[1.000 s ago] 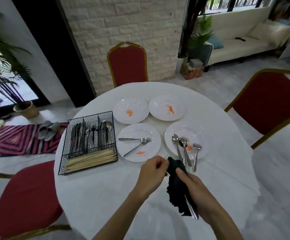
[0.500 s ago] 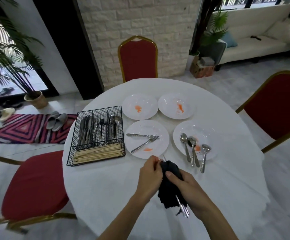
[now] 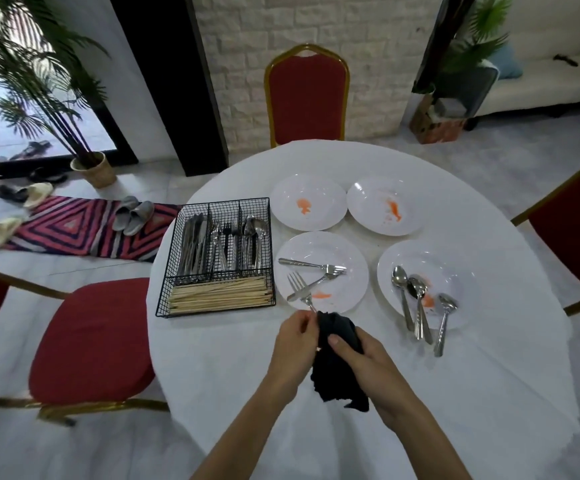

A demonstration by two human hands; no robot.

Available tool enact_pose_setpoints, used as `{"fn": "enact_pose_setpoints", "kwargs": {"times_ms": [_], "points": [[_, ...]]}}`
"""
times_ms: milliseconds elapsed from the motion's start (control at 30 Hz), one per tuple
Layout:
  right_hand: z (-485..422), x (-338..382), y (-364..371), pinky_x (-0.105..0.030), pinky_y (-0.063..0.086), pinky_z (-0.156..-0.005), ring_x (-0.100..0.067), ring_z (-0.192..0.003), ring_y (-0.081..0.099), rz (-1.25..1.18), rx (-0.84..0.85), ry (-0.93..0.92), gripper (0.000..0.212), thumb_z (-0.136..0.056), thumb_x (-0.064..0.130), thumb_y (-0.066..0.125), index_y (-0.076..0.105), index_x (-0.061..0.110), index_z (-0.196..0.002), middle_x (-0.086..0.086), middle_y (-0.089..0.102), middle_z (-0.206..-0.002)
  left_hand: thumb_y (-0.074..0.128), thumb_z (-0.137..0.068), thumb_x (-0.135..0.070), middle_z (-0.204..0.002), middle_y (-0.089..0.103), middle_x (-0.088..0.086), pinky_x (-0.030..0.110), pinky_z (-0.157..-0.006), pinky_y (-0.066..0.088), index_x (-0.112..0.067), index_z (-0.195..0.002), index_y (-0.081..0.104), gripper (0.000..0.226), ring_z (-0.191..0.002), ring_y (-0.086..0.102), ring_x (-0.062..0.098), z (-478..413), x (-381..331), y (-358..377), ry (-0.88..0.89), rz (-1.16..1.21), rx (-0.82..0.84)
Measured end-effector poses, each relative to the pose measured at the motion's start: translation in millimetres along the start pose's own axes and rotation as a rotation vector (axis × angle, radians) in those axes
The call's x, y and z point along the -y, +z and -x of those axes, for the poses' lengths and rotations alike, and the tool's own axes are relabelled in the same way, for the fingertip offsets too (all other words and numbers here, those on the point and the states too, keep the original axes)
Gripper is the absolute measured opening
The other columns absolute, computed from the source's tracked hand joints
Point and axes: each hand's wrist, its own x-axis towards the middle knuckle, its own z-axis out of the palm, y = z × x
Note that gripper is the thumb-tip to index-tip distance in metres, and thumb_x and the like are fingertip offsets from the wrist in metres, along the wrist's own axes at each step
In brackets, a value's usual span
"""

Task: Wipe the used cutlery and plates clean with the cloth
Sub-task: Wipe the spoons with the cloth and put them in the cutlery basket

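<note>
Both arms are bare as far as the view shows, the slim left forearm [image 3: 247, 427] and right forearm [image 3: 416, 427] ending in a bare left hand [image 3: 293, 336] and right hand [image 3: 361, 355], a short rounded nail showing on the right thumb [image 3: 334, 340].

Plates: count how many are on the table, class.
4. Far-left plate and far-right plate, both stained orange; near-left plate holds forks; near-right plate holds spoons. None seems hidden.

White brick wall [image 3: 316, 46] out back, red gold-framed chair [image 3: 307, 98] at the far edge of the surface [image 3: 219, 375], striped rug [image 3: 84, 225] and potted palm [image 3: 39, 81] left, white sofa [image 3: 541, 84] right.
</note>
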Motion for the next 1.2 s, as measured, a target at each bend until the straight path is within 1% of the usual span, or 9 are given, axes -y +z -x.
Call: {"fn": "enact_pose_setpoints", "kwargs": {"times_ms": [67, 133, 233, 333, 567, 767, 900, 1033, 1200], "points": [[-10, 1, 6, -0.052, 0.061, -0.084, -0.025, -0.090, 0.077, 0.035, 0.022, 0.008, 0.023, -0.102, 0.029, 0.058, 0.063, 0.027, -0.124, -0.006, 0.079, -0.099, 0.053, -0.103, -0.021, -0.083, 0.074, 0.004, 0.027, -0.065, 0.056, -0.009, -0.088, 0.067, 0.024, -0.078, 0.072, 0.017, -4, 1, -10, -0.051, 0.061, 0.040], [-17, 3, 10, -0.044, 0.062, -0.079, -0.024, -0.090, 0.077, 0.040, 0.057, 0.023, 0.022, -0.102, 0.026, 0.058, 0.063, 0.023, -0.123, -0.007, 0.079, -0.097, 0.058, -0.101, -0.021, -0.078, 0.072, 0.002, 0.024, -0.062, 0.053, -0.010, -0.084, 0.065, 0.021, -0.070, 0.069, 0.012, -15, 0, -26, -0.056, 0.076, 0.003], [-25, 1, 14, -0.037, 0.059, -0.066, -0.027, -0.086, 0.078, 0.036, 0.059, 0.076, 0.020, -0.102, 0.026, 0.058, 0.063, 0.016, -0.119, -0.010, 0.080, -0.093, 0.060, -0.100, -0.019, -0.075, 0.069, 0.004, 0.024, -0.059, 0.052, -0.010, -0.084, 0.062, 0.018, -0.059, 0.066, 0.009, -36, 2, -56, -0.088, 0.143, -0.147], [-36, -3, 16, -0.040, 0.059, -0.066, -0.030, -0.085, 0.078, -0.007, -0.007, 0.152, 0.022, -0.102, 0.029, 0.058, 0.063, 0.014, -0.118, -0.012, 0.080, -0.093, 0.058, -0.101, -0.015, -0.075, 0.068, 0.004, 0.026, -0.059, 0.054, -0.009, -0.086, 0.064, 0.017, -0.057, 0.066, 0.009, -67, 3, -90, -0.131, 0.198, -0.281], [-68, -3, 25, -0.037, 0.058, -0.064, -0.034, -0.087, 0.077, -0.103, -0.110, 0.222, 0.024, -0.101, 0.028, 0.059, 0.066, 0.011, -0.116, -0.016, 0.079, -0.096, 0.060, -0.100, -0.014, -0.078, 0.072, 0.008, 0.028, -0.061, 0.057, -0.006, -0.092, 0.066, 0.014, -0.056, 0.070, 0.009, -133, 12, -131, -0.233, 0.024, -0.195], [-91, 0, 36, -0.046, 0.062, -0.074, -0.032, -0.087, 0.077, -0.136, -0.145, 0.239, 0.021, -0.101, 0.028, 0.058, 0.066, 0.017, -0.117, -0.012, 0.080, -0.095, 0.062, -0.097, -0.006, -0.070, 0.071, 0.008, 0.023, -0.043, 0.054, -0.001, -0.094, 0.068, 0.008, -0.047, 0.068, 0.010, -173, 7, -152, -0.297, -0.006, -0.264], [-103, 0, 40, -0.050, 0.062, -0.076, -0.033, -0.087, 0.077, -0.129, -0.155, 0.258, 0.021, -0.101, 0.028, 0.060, 0.066, 0.016, -0.117, -0.012, 0.080, -0.095, 0.066, -0.096, -0.013, -0.079, 0.076, 0.015, 0.030, -0.054, 0.060, 0.002, -0.097, 0.070, 0.016, -0.067, 0.074, 0.024, -184, 10, -164, -0.332, -0.027, -0.243], [-110, 0, 42, -0.054, 0.062, -0.078, -0.034, -0.086, 0.077, -0.106, -0.151, 0.270, 0.021, -0.101, 0.028, 0.060, 0.066, 0.014, -0.115, -0.013, 0.080, -0.094, 0.064, -0.096, -0.008, -0.075, 0.075, 0.013, 0.030, -0.050, 0.061, -0.001, -0.092, 0.065, 0.008, -0.057, 0.073, 0.019, -188, 4, -176, -0.310, 0.074, -0.279], [-113, 0, 46, -0.061, 0.059, -0.082, -0.037, -0.088, 0.076, -0.076, -0.117, 0.275, 0.022, -0.101, 0.029, 0.059, 0.066, 0.013, -0.114, -0.014, 0.079, -0.096, 0.062, -0.099, -0.013, -0.075, 0.076, 0.011, 0.031, -0.050, 0.060, 0.000, -0.097, 0.066, 0.014, -0.057, 0.074, 0.018, -199, 5, -191, -0.322, 0.112, -0.327]]}}
